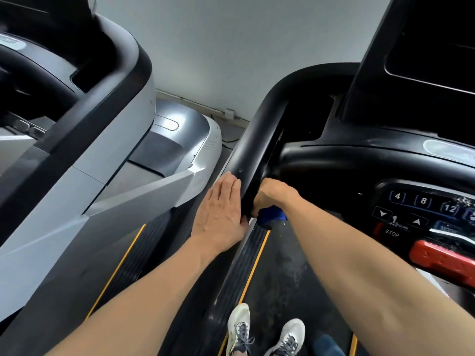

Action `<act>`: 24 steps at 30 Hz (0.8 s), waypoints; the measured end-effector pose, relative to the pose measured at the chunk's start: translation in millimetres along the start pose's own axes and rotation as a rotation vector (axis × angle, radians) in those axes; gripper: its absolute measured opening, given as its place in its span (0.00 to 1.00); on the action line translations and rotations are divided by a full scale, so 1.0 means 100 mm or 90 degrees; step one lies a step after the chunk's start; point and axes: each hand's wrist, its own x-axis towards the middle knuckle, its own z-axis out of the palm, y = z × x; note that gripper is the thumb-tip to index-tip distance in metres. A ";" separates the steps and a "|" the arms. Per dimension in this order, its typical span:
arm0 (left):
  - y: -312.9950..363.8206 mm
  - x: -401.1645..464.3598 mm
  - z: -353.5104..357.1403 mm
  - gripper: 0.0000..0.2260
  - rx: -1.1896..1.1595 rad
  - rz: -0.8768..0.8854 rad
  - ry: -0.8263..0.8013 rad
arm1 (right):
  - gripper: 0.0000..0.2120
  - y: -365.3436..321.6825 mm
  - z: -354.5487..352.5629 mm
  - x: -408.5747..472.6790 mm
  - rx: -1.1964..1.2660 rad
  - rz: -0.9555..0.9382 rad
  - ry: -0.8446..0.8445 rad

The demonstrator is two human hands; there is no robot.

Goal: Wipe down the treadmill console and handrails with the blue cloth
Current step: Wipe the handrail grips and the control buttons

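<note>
At handrail (pixel 253 140) end, hands (pixel 221 214) flanking, blue cloth (pixel 272 214)

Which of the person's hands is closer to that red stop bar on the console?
The right hand, gripping the blue cloth at the handrail, lies left of the red bar; the left hand lies further left.

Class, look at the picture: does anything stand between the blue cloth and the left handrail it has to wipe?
Nothing visible does. The right hand grips the blue cloth right against the lower end of the black handrail, while the left hand lies flat on the rail's outer side.
</note>
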 end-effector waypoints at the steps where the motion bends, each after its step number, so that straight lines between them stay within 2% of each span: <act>1: 0.00 0.00 0.00 0.39 0.004 -0.001 -0.001 | 0.17 0.01 0.07 -0.04 0.005 0.000 0.057; 4: 0.02 0.00 0.00 0.38 0.022 -0.006 0.002 | 0.08 0.02 0.32 -0.15 -0.078 -0.047 0.255; 6: 0.04 -0.01 -0.01 0.37 0.043 -0.004 -0.004 | 0.07 0.05 0.50 -0.18 -0.195 -0.075 0.381; 8: 0.05 -0.02 -0.01 0.37 0.061 0.003 -0.002 | 0.07 0.11 0.64 -0.18 -0.280 -0.102 0.443; 12: 0.04 -0.04 -0.02 0.37 0.066 0.010 0.005 | 0.08 0.44 0.76 -0.26 -0.330 -0.168 0.488; 17: 0.01 -0.03 -0.02 0.37 0.046 0.008 0.004 | 0.08 1.05 0.77 -0.58 -0.339 -0.135 0.550; 19: 0.02 -0.02 -0.01 0.37 0.042 0.009 0.004 | 0.11 1.16 0.81 -0.65 -0.341 -0.098 0.572; 21: 0.02 0.00 0.01 0.37 0.044 0.007 0.003 | 0.09 1.00 0.83 -0.59 -0.322 -0.065 0.600; 24: 0.01 0.01 0.03 0.38 0.052 0.009 0.005 | 0.06 0.46 0.79 -0.33 -0.315 -0.095 0.564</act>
